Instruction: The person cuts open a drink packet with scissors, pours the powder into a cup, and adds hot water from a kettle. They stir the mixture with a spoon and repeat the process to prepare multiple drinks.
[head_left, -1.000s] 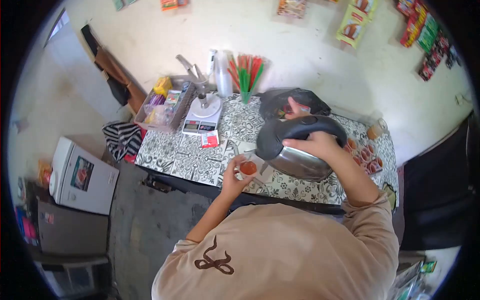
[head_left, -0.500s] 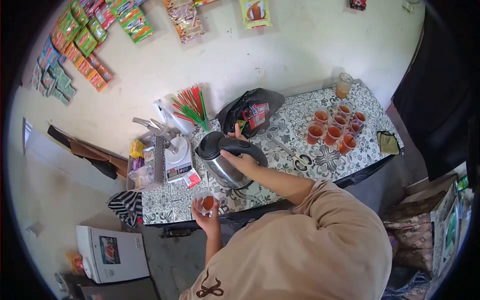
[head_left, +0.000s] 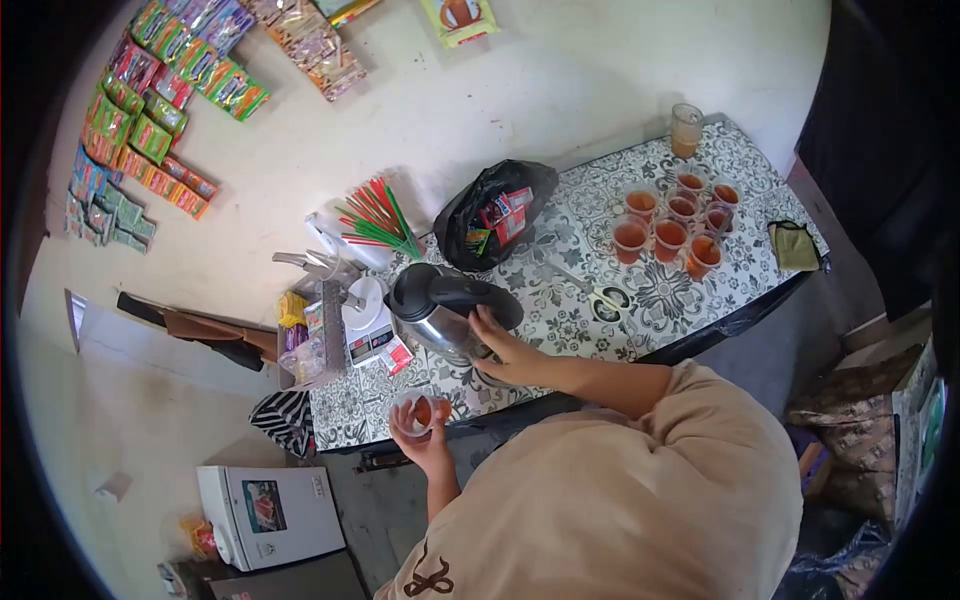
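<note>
My left hand is wrapped round a clear plastic cup with reddish-orange liquid in it, at the table's front edge. A steel electric kettle with a black lid and handle stands on the table. Beside it, my right hand has its fingers apart, with the fingertips close to the kettle's side below the handle. Left of the kettle is a white kitchen scale, and a small red-and-white sachet lies at its front.
Several filled cups stand at the right, with a glass jar behind them. Scissors, a black plastic bag of sachets, red and green straws, a basket and a green cloth are also on the patterned table.
My right hand has let go of the kettle's handle and slid down beside it. My left hand still holds the cup. The view has shifted and turned slightly.
</note>
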